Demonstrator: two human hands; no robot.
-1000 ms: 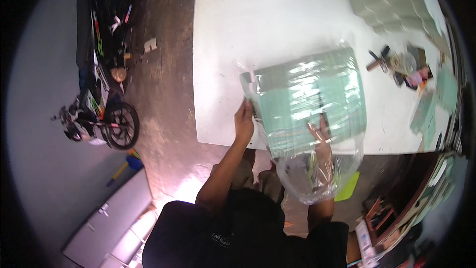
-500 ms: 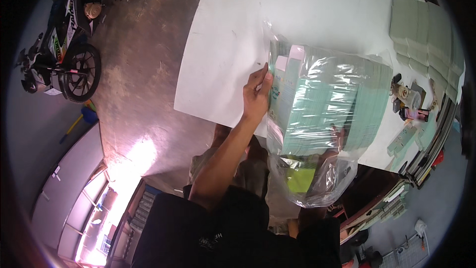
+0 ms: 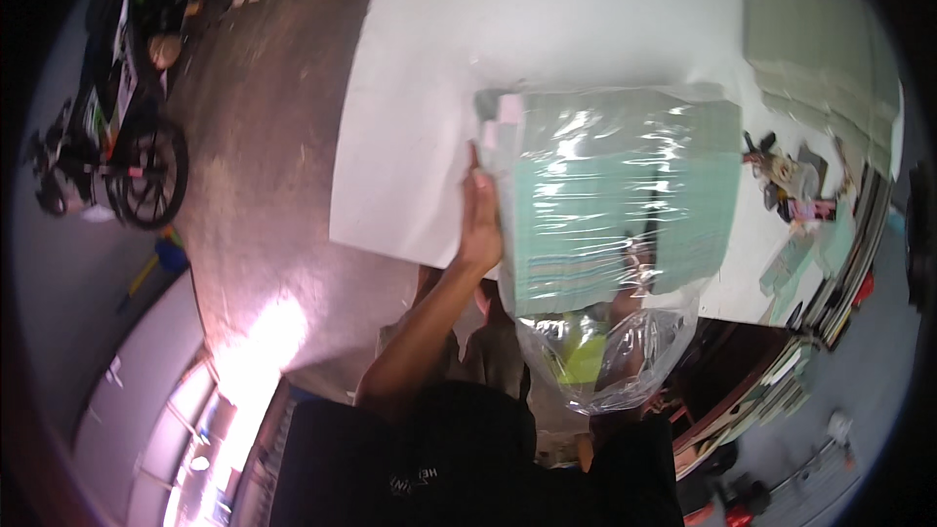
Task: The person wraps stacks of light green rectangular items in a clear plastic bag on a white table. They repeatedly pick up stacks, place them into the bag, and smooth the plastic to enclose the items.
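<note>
A clear plastic bag encloses a thick stack of flat mint-green cartons over the white table. The bag's loose mouth hangs past the table's near edge. My left hand lies along the stack's left side, palm against the plastic and fingers stretched out. My right forearm enters the bag's mouth from below. Through the film, my right hand shows at a dark gap between two parts of the stack; glare and plastic hide its fingers. Pale pink flaps stick out at the stack's far left corner.
White tabletop extends left of and beyond the bag. More wrapped stacks stand at the far right. A tape dispenser-like clutter and loose green carton pieces lie to the right. A motorcycle stands at the left.
The bagged stack has shifted left and turned, so its carton edges face me more squarely. My left hand has moved left and nearer with it. My right hand stays inside the bag.
</note>
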